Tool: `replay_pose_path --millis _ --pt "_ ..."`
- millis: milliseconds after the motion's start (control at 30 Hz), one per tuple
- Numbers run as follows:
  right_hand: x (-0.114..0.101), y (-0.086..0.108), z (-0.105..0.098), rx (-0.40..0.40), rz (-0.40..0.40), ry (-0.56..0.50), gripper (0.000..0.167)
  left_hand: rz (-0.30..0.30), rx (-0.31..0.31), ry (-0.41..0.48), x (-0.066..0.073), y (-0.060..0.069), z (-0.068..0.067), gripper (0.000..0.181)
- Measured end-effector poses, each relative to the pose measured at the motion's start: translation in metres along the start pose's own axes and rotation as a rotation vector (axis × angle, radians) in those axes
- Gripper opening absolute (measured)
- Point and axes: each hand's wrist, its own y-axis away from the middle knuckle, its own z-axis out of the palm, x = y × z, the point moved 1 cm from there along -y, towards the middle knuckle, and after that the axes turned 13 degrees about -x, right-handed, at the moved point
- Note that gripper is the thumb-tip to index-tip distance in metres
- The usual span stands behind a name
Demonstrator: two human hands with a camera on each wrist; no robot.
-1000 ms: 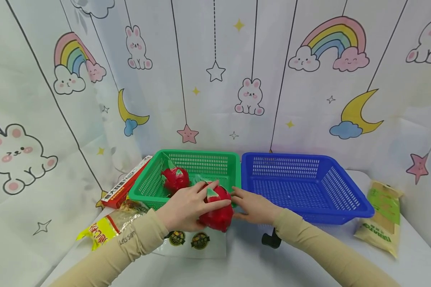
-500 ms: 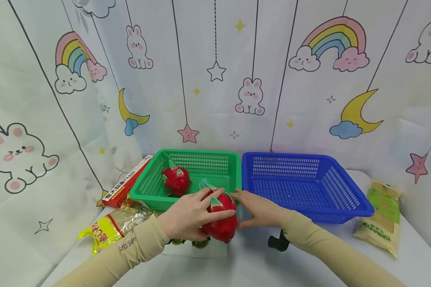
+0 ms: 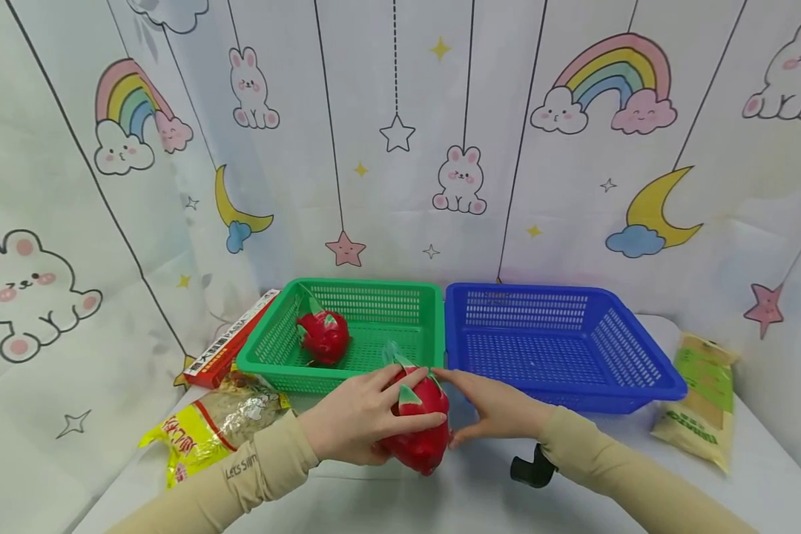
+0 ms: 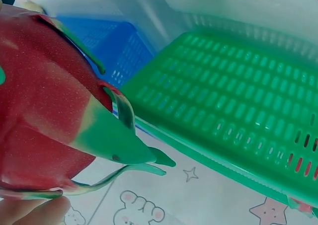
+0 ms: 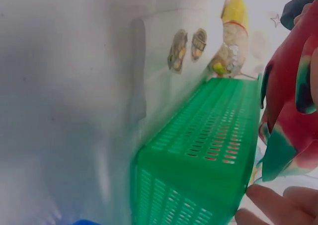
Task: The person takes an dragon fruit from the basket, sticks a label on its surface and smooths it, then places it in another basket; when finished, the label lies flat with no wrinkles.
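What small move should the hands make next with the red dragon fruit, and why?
Probably the right hand should close gently around the red dragon fruit: the left hand grips it from one side, while the right one, thumb and fingers apart, is beside the other.

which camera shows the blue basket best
The head view: the blue basket shows nearly whole, inside and rim. The left wrist view catches only part behind the held red fruit; the right wrist view has just a blue sliver at its bottom edge.
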Motion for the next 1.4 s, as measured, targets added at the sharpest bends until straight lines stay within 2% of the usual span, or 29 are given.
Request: replay_pose_path --millis 267,467,867,1100,1400 --pt "-0.004 0.012 0.006 -0.014 -0.024 0.001 0.089 0.048 0.0 -0.009 0.009 -0.001 0.001 0.086" --pt "-0.004 0.019 0.014 -0.027 -0.038 0.033 0.092 0.077 0.004 0.005 0.015 -0.002 0.006 0.088" --pt "-0.005 0.031 0.026 0.0 -0.071 0.008 0.087 0.089 0.032 -0.029 0.03 -0.008 0.013 0.081" --pt "-0.002 0.039 0.035 0.025 -0.124 0.025 0.086 0.087 0.05 -0.043 0.041 -0.011 0.017 0.077" --pt "0.001 0.049 0.043 0.022 -0.133 -0.007 0.085 0.133 0.085 -0.073 0.052 -0.018 0.022 0.07"
